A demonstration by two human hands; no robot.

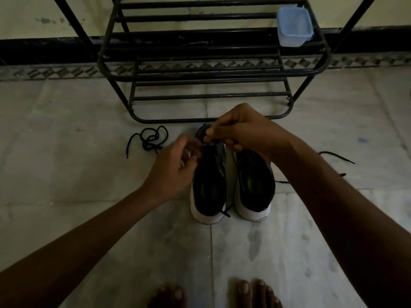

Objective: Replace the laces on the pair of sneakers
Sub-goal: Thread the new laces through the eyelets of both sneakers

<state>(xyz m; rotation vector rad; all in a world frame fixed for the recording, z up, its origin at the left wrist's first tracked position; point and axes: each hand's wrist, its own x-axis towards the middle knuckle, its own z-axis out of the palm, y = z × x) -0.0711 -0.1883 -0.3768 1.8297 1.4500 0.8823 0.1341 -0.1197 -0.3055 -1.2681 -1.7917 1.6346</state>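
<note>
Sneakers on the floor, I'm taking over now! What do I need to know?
Left hand and right hand each pinch a black lace over the left sneaker's front.
Right sneaker stands beside it, heels toward you.
One loose lace lies on the floor to the left, a second lace to the right.
Done: left sneaker's lacing started, it seems.
Left: finish it, then likely the right sneaker.

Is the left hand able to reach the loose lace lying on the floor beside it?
Probably yes: the loose lace lies on open floor near the left hand, nothing between, though its fingers seem busy at the sneaker.
</note>
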